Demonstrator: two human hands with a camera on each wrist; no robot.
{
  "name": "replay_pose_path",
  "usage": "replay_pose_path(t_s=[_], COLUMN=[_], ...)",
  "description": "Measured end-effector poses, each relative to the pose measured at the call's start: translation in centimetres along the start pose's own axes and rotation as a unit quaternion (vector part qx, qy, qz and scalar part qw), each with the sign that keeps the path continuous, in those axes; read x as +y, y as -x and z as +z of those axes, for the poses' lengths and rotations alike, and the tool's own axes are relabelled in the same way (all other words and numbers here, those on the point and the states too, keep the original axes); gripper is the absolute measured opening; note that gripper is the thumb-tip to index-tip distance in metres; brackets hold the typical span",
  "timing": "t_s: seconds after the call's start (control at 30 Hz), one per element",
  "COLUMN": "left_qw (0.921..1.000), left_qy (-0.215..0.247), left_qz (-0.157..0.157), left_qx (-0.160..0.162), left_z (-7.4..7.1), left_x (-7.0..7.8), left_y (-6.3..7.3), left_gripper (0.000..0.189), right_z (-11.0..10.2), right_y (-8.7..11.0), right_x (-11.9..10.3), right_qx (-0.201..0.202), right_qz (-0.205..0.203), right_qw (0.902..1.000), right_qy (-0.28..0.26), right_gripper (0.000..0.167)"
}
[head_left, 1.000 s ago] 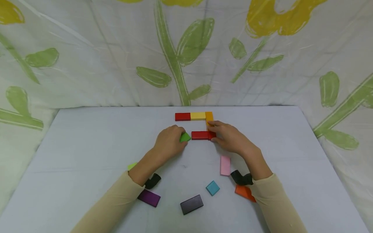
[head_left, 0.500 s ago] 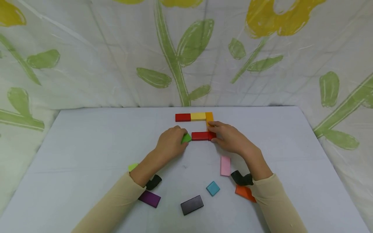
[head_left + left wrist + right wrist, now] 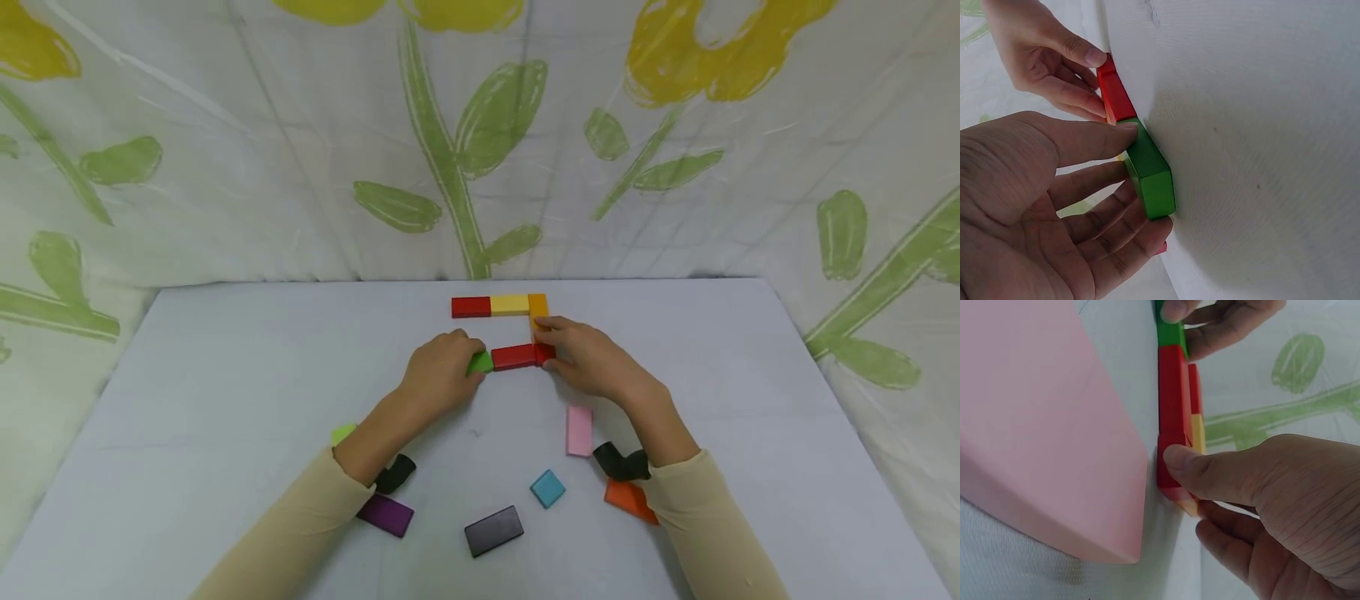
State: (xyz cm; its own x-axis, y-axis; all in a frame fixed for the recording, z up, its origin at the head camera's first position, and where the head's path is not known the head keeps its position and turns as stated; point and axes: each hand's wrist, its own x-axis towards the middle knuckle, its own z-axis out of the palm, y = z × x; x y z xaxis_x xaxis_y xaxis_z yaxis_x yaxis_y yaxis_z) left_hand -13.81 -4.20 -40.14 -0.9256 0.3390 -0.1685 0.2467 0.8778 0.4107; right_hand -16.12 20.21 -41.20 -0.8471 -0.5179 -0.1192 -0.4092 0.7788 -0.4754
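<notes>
My left hand (image 3: pixel 442 371) pinches a green block (image 3: pixel 1147 159) between thumb and fingers. The green block's right end meets a long red block (image 3: pixel 513 357), which lies slightly slanted. At that block's other end, my right hand (image 3: pixel 592 354) holds a small red block (image 3: pixel 1171 469), thumb on its near face, other fingers reaching round beside an orange block (image 3: pixel 537 306). The orange block runs back from this corner to a yellow block (image 3: pixel 510 305), and another red block (image 3: pixel 471 307) continues that far row to the left. My left fingers cover much of the green block in the head view.
Loose blocks lie nearer on the white table (image 3: pixel 225 375): pink (image 3: pixel 579 431), light blue (image 3: pixel 547 488), dark grey (image 3: pixel 493 531), purple (image 3: pixel 386 514), orange-red (image 3: pixel 632 502) and lime (image 3: pixel 342 433). The sleeves partly cover some. A flower-printed cloth (image 3: pixel 300 167) hangs behind.
My left hand has brought the green block right, up against the long red block, whose left end now tilts slightly nearer. My right hand stays at the corner. The head view has tipped up slightly.
</notes>
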Motion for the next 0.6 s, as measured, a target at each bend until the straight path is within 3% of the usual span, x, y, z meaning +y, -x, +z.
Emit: replay_pose_path(t_s=[0.6], left_qw=[0.9998], left_qy=[0.015], left_qz=[-0.003], left_qx=[0.016], left_z=[0.26], left_x=[-0.17], left_y=[0.06], left_gripper=[0.034], right_z=[-0.11], right_y=[-0.10], right_x=[0.04], right_qx=[-0.001], right_qz=[-0.004], right_qw=[1.0000], right_qy=[-0.002], right_gripper=[0.053])
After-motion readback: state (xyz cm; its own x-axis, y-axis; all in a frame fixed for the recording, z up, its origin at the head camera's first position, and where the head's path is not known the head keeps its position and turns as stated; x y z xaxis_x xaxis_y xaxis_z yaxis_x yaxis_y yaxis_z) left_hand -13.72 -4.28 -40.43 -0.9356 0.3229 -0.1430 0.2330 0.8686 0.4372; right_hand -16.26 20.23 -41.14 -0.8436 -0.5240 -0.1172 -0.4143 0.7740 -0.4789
